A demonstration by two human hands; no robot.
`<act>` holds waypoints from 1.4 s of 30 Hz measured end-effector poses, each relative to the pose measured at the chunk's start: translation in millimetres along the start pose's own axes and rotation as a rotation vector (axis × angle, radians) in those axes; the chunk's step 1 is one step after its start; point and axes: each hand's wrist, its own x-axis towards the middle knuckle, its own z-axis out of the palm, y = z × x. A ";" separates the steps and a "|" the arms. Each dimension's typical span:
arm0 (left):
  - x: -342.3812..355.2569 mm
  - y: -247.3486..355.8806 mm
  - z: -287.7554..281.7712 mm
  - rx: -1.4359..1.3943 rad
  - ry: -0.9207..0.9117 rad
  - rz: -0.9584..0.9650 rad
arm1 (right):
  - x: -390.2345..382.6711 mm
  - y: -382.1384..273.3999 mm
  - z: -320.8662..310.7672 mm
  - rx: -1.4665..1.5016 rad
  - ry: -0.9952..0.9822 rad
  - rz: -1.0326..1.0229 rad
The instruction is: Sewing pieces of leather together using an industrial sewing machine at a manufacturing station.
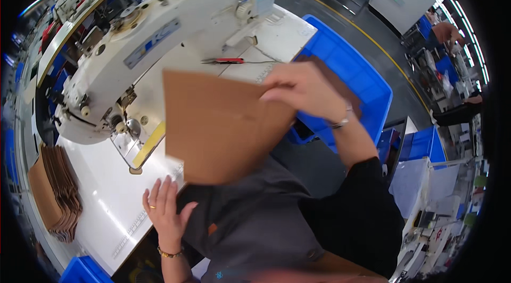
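Observation:
A flat brown panel [218, 123], slightly blurred, hangs over the front of the white sewing table. My right hand [306, 91] pinches its upper right edge, thumb on top. Below the panel's lower left corner, my left hand [166, 208] is held with fingers apart and nothing in it, near the table's front edge. The white industrial sewing machine [175, 33] arches over the table behind the panel. Its needle area [125, 118] stands left of the panel, beside a yellow strip [149, 144] on the table. Whether the panel is leather or fabric I cannot tell.
A stack of brown pieces [56, 192] lies at the table's left. Red-handled snips [223, 61] rest behind the panel. To the right stands a blue bin [367, 80] with brown material [335, 83] inside; another blue bin [85, 271] sits at lower left. A person [447, 35] is far right.

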 end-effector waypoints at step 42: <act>6.4 -11.1 -6.0 -0.005 -0.042 -0.169 | -172.3 283.4 -14.4 -0.282 -0.766 1.132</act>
